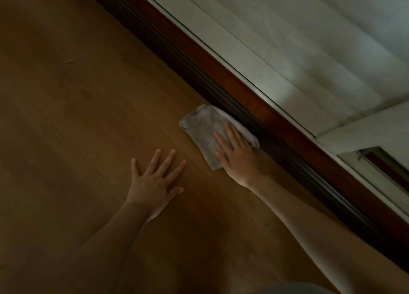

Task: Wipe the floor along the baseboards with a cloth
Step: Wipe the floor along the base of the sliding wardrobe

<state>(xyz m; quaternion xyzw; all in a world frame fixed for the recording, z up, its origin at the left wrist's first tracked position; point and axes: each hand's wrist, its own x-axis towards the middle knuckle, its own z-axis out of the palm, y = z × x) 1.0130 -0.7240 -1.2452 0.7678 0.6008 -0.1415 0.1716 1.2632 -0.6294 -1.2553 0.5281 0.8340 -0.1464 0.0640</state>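
Cloth (202, 127): grey, folded, flat on the wooden floor (66, 116), its far edge right against the dark wood baseboard (221, 72). Right hand (238, 154) lies on the cloth's near half, palm down, fingers (230, 132) straight and spread, pressing it to the floor, not curled round it. Fingertips reach about the middle of the cloth; the far corner sticks out beyond them, a near corner pokes out by the thumb side. The side of the hand nearest the baseboard is in shadow, so contact with the wood there is unclear. Right forearm is bare, runs in from the lower right, roughly parallel to the baseboard and close beside it. Left hand (155, 178) is flat on the bare floor, palm down, fingers extended and fanned, holding nothing, apart from the cloth and to its left. Left forearm is bare, comes up from the bottom edge. Above the baseboard, a pale frame strip (243, 56) and whitish surface. Dim lighting, slightly blurred.
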